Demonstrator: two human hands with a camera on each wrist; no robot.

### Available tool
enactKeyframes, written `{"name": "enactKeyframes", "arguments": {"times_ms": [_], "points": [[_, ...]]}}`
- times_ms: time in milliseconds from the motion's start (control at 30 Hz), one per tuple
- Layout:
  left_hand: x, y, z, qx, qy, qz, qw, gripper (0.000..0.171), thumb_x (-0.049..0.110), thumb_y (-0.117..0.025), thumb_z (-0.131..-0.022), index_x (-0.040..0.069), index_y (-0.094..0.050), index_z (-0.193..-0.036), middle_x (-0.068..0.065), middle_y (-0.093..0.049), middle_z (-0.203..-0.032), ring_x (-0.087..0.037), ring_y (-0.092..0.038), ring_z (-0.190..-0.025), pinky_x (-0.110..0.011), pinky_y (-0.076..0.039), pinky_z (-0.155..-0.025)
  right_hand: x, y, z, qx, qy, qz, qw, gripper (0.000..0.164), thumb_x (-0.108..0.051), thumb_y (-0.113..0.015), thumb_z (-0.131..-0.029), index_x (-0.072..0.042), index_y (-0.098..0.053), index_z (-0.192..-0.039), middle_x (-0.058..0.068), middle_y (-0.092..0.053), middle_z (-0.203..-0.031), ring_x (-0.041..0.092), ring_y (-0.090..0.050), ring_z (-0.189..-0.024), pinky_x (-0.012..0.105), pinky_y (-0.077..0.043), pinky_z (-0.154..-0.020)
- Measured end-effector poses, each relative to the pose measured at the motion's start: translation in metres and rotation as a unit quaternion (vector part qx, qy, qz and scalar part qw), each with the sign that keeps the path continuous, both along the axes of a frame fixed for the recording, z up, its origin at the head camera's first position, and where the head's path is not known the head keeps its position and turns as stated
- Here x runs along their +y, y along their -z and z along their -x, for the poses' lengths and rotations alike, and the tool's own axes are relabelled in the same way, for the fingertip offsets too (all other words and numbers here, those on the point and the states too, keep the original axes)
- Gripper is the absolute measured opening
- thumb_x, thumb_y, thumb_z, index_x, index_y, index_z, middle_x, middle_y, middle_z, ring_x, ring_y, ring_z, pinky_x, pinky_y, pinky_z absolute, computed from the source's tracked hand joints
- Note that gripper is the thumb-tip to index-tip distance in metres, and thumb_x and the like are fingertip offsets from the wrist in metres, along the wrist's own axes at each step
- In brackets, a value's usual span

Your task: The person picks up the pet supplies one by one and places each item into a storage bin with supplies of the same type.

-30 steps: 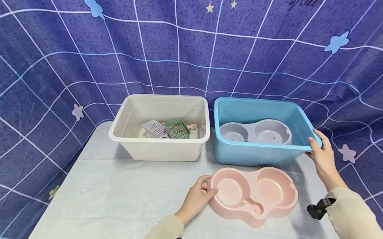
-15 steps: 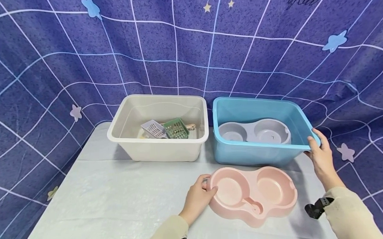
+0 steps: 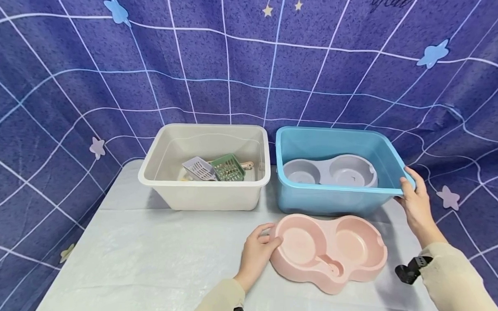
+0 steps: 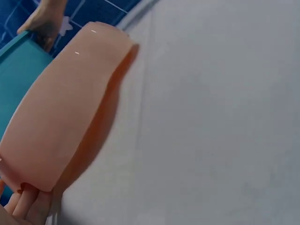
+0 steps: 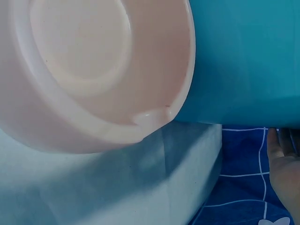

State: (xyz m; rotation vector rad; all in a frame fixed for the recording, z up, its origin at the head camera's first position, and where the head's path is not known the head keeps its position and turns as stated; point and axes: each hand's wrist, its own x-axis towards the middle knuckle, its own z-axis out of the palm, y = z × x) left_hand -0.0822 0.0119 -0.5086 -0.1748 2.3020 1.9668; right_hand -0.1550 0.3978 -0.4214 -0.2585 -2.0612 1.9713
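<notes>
My left hand grips the left end of a pink double pet bowl, thumb over the rim. In the left wrist view my fingers hook under the edge of the bowl, and its hollow underside shows along one side. My right hand holds the right front corner of a blue plastic bin, thumb on the rim and fingers below it. Inside that bin lies a grey double pet bowl. The pink bowl is right in front of the bin, and in the right wrist view it overlaps the bin's wall.
Left of the blue bin stands an off-white bin holding a green slotted litter scoop, a grey slotted scoop and other small items. A white-covered table carries everything. Behind it hangs a blue curtain with stars.
The pink bowl and my left hand have shifted slightly away from me, toward the blue bin. My right hand keeps its hold on the bin's corner. The whole view has drifted slightly.
</notes>
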Motion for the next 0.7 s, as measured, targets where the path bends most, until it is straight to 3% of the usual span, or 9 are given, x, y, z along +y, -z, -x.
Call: {"name": "enactKeyframes", "arguments": {"times_ms": [233, 467, 700], "points": [[0.002, -0.007, 0.001, -0.01, -0.007, -0.052, 0.9986, 0.045, 0.021, -0.078, -0.081, 0.016, -0.067, -0.124, -0.007, -0.074, -0.088, -0.013, -0.069, -0.078, -0.025, -0.054, -0.069, 0.001, -0.001, 0.0, -0.014, 0.002, -0.051, 0.999, 0.052, -0.034, -0.042, -0.105, -0.03, -0.03, -0.155, 0.021, -0.019, -0.155, 0.024, -0.038, -0.129, 0.009, -0.044, -0.075], [0.002, -0.018, -0.001, -0.009, -0.004, -0.079, 0.9968, 0.043, 0.012, -0.076, -0.082, 0.012, -0.067, -0.124, -0.008, -0.073, -0.084, -0.014, -0.068, -0.073, -0.021, -0.053, -0.064, -0.001, -0.001, 0.001, 0.0, -0.004, -0.052, 0.999, 0.051, -0.034, -0.041, -0.106, -0.028, -0.029, -0.155, 0.022, -0.022, -0.149, 0.022, -0.042, -0.122, 0.008, -0.044, -0.076], [-0.002, -0.052, -0.014, 0.001, -0.005, -0.097, 0.9952, 0.042, 0.002, -0.072, -0.08, 0.002, -0.066, -0.122, -0.011, -0.072, -0.08, -0.01, -0.063, -0.067, -0.019, -0.052, -0.062, 0.001, 0.001, 0.0, -0.007, -0.007, -0.071, 0.997, 0.053, -0.034, -0.037, -0.107, -0.026, -0.023, -0.157, 0.021, -0.02, -0.15, 0.022, -0.041, -0.121, 0.011, -0.043, -0.077]]}}
